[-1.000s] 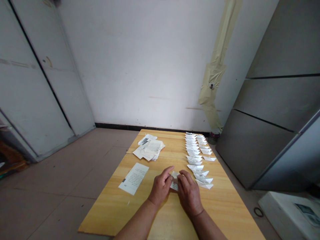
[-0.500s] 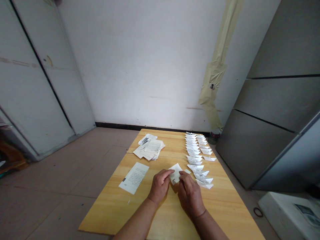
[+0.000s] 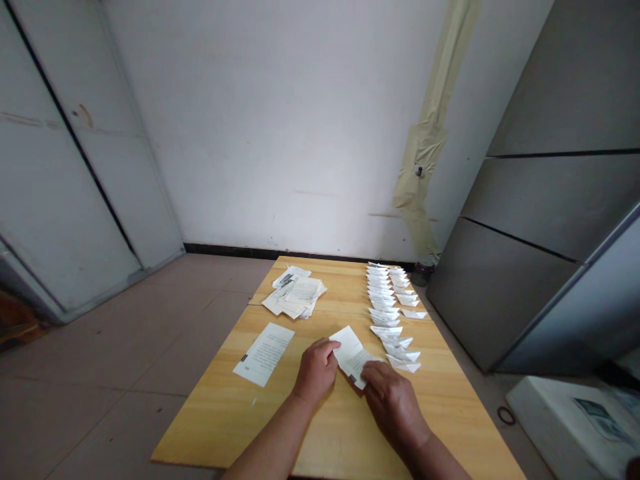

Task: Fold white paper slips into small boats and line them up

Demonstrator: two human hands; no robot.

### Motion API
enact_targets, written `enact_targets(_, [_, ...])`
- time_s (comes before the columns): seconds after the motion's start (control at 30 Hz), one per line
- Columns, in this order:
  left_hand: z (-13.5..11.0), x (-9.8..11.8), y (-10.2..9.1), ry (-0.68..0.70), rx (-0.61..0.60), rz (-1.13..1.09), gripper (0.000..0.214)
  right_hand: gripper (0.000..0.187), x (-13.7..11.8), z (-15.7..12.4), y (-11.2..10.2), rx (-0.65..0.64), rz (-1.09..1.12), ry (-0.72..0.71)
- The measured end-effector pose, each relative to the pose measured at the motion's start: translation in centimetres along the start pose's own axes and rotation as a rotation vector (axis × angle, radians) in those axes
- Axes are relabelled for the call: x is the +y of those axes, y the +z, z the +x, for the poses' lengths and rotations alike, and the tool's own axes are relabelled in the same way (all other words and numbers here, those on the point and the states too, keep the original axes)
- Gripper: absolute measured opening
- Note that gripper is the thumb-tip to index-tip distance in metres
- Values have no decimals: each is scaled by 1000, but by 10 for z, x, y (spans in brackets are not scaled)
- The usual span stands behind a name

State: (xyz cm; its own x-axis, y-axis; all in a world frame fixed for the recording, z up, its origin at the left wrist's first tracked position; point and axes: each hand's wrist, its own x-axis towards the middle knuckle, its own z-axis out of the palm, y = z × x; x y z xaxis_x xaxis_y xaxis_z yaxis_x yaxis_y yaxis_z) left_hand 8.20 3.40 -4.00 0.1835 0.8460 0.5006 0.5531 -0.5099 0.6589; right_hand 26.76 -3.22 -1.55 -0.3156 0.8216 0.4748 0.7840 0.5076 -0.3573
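Note:
Between my hands is a printed paper sheet [image 3: 351, 355], creased and partly opened out over the table. My left hand [image 3: 317, 369] pinches its left edge between thumb and fingers. At the sheet's right side my right hand [image 3: 393, 393] grips the other edge, its fingertips partly hidden by the hand. Just beyond my right hand stand folded paper boats [image 3: 404, 358], set in two columns running toward the wall. A flat printed sheet [image 3: 265, 354] lies to the left of my left hand.
A loose pile of paper sheets [image 3: 299, 293] rests at the far left of the wooden table [image 3: 240, 427]. On the floor to the right are a white box [image 3: 560, 420] and a dark ring [image 3: 506, 416]. A grey cabinet [image 3: 525, 287] stands behind them.
The paper between my hands has been spread out wider, showing its print. My right hand has moved right and slightly down. The view has shifted a little.

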Motion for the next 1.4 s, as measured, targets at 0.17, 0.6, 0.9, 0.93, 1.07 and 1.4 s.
enact_targets(0.17, [0, 0, 0, -20, -14, 61, 40, 24, 5, -6, 9, 41, -12, -61])
enact_targets(0.6, [-2, 17, -12, 83, -142, -261, 45, 22, -4, 18, 4, 168, 69, -53])
enact_targets(0.9, [-1, 11, -5, -106, -78, -297, 57, 32, -3, 40, 26, 290, 216, 27])
enact_targets(0.93, [-1, 9, -4, -147, -71, -309, 60, 34, 0, 39, 28, 342, 219, 72])
enact_targets(1.07, [0, 4, -3, -259, -63, -427, 68, 40, 8, 34, 26, 355, 350, 450])
enact_targets(1.4, [1, 7, -9, -275, -65, -542, 70, 28, 7, 45, 20, 169, 821, 631])
